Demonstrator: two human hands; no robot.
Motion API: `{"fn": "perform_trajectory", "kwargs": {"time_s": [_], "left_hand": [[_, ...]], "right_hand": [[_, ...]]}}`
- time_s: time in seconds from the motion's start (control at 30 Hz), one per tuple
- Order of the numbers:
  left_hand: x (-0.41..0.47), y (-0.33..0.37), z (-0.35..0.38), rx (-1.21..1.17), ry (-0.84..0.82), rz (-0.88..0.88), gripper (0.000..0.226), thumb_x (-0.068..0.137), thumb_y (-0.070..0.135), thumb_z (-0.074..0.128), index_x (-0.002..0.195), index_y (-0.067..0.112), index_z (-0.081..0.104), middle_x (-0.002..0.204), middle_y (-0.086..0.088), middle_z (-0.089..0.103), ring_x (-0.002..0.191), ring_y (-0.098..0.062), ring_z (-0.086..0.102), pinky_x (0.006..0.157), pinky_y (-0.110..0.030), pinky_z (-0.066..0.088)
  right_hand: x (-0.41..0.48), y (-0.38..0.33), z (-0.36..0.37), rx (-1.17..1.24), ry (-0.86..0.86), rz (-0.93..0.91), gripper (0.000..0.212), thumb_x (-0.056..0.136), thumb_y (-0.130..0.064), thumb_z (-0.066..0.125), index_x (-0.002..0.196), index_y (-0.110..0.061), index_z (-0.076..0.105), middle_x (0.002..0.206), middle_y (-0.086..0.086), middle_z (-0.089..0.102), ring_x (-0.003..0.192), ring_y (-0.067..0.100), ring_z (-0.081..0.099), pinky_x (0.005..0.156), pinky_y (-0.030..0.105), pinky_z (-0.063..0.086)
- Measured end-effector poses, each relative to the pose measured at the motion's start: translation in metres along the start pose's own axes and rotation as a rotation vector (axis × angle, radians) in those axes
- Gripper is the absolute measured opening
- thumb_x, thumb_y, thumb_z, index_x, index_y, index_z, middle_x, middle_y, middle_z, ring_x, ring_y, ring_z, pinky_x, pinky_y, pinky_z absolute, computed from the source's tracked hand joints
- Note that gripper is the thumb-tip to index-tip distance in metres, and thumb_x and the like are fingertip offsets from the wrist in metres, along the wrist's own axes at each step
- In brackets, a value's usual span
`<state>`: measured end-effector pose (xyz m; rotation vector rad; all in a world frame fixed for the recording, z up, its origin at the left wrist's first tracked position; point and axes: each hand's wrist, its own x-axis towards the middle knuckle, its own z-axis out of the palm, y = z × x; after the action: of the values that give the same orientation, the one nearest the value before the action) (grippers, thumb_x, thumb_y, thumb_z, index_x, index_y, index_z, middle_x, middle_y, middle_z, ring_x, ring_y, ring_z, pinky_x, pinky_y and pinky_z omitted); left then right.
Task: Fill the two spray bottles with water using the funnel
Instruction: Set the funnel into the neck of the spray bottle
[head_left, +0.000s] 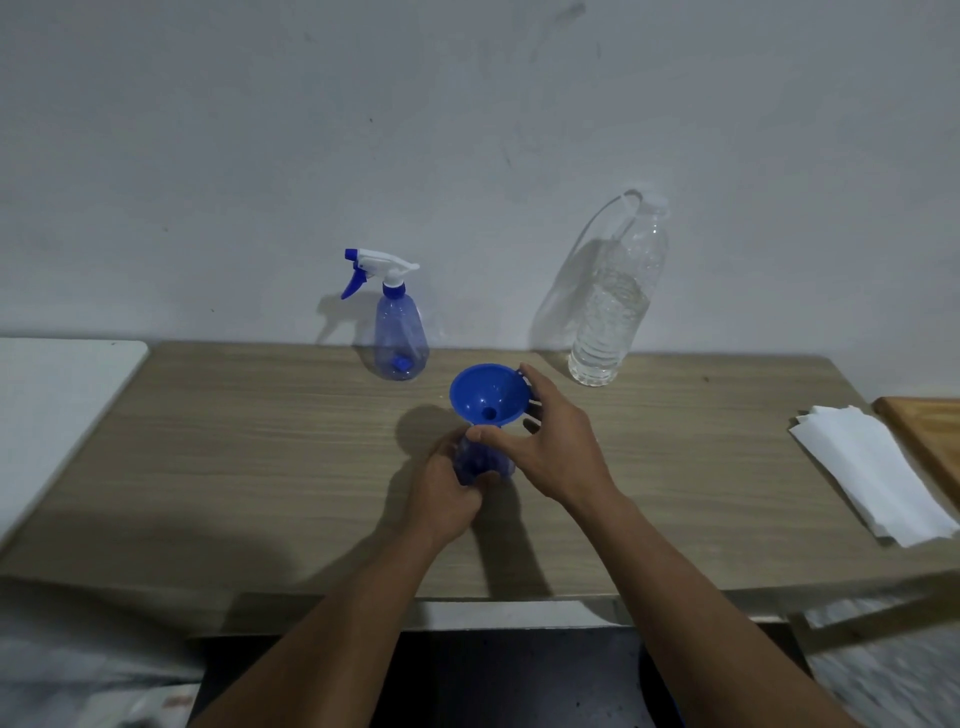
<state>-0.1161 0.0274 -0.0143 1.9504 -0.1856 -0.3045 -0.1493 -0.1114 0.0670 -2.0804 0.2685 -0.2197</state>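
Note:
A blue funnel sits in the neck of a blue spray bottle at the middle of the wooden table. My left hand grips that bottle's body. My right hand holds the funnel by its rim and lower cone. This bottle has no spray head on it. A second blue spray bottle, with its white and blue trigger head on, stands upright at the back near the wall. To the right of it stands a clear water bottle, open and partly full.
White paper napkins lie at the right of the table beside a wooden board. A white surface adjoins the table on the left. The wall rises directly behind the bottles.

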Motion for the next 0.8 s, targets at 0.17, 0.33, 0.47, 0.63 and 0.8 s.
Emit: {"fn": "perform_trajectory", "kwargs": {"time_s": [0.17, 0.33, 0.47, 0.63, 0.8], "left_hand": [[-0.015, 0.001, 0.0, 0.013, 0.091, 0.03, 0.045, 0.077, 0.014, 0.078, 0.111, 0.035, 0.06, 0.103, 0.017, 0.066, 0.093, -0.004, 0.065, 0.075, -0.021, 0.05], [-0.046, -0.005, 0.028, 0.192, 0.264, 0.139, 0.025, 0.079, 0.014, 0.076, 0.098, 0.018, 0.061, 0.099, 0.002, 0.058, 0.087, -0.013, 0.057, 0.068, -0.009, 0.039], [-0.038, 0.028, 0.064, 0.168, 0.168, 0.208, 0.018, 0.083, 0.017, 0.072, 0.096, 0.021, 0.059, 0.095, 0.006, 0.063, 0.084, -0.009, 0.058, 0.075, -0.031, 0.051], [0.01, 0.087, 0.108, 0.176, 0.07, 0.177, 0.034, 0.089, 0.032, 0.069, 0.118, 0.02, 0.055, 0.119, 0.005, 0.058, 0.107, -0.013, 0.056, 0.086, -0.025, 0.044], [0.074, 0.121, 0.142, 0.191, 0.111, 0.129, 0.068, 0.084, 0.038, 0.073, 0.14, 0.027, 0.036, 0.14, 0.001, 0.051, 0.126, -0.023, 0.052, 0.097, -0.035, 0.045]], "right_hand": [[-0.005, -0.001, -0.008, -0.03, 0.033, -0.011, 0.094, 0.074, -0.066, 0.074, 0.151, -0.027, 0.038, 0.141, -0.006, 0.057, 0.123, 0.007, 0.056, 0.105, 0.038, 0.05], [-0.003, -0.001, -0.036, -0.101, 0.076, -0.044, 0.066, 0.092, -0.059, 0.058, 0.148, -0.028, 0.044, 0.144, -0.004, 0.056, 0.13, 0.009, 0.053, 0.107, 0.038, 0.047], [0.016, 0.001, -0.075, -0.273, 0.158, -0.071, 0.058, 0.097, -0.043, 0.059, 0.147, -0.018, 0.045, 0.145, 0.004, 0.055, 0.134, 0.019, 0.051, 0.107, 0.033, 0.041], [0.057, -0.001, -0.13, -0.38, 0.215, -0.091, 0.063, 0.097, -0.034, 0.061, 0.151, -0.015, 0.036, 0.151, 0.008, 0.044, 0.138, 0.023, 0.044, 0.106, 0.032, 0.037], [0.108, 0.001, -0.167, -0.353, 0.201, -0.136, 0.082, 0.095, -0.034, 0.066, 0.158, -0.021, 0.016, 0.156, 0.011, 0.034, 0.136, 0.026, 0.044, 0.1, 0.034, 0.039]]}}
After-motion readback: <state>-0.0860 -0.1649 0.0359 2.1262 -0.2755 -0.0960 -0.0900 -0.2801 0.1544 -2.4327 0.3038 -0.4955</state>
